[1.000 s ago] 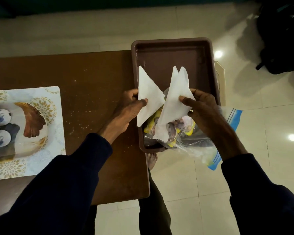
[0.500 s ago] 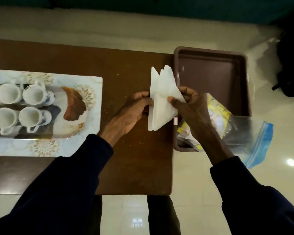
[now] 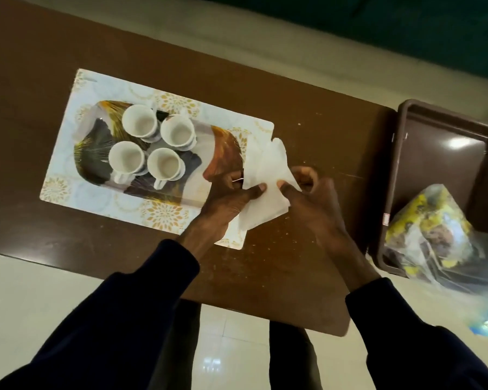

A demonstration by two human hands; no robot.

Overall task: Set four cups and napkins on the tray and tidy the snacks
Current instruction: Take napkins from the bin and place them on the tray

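Head view shows both hands pinching a bundle of folded white paper napkins (image 3: 265, 178) over the right end of the patterned rectangular serving tray (image 3: 68, 153). The left hand (image 3: 226, 204) grips their left edge, the right hand (image 3: 313, 204) their right corner. Four white ceramic cups (image 3: 152, 147) stand clustered on the tray, just left of the napkins. The napkins' long axis runs toward and away from the person, so the bare patch beside the cups probably suits the nearer left hand.

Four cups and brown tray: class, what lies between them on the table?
Head view: the napkins, held by the left hand and right hand, then bare table.
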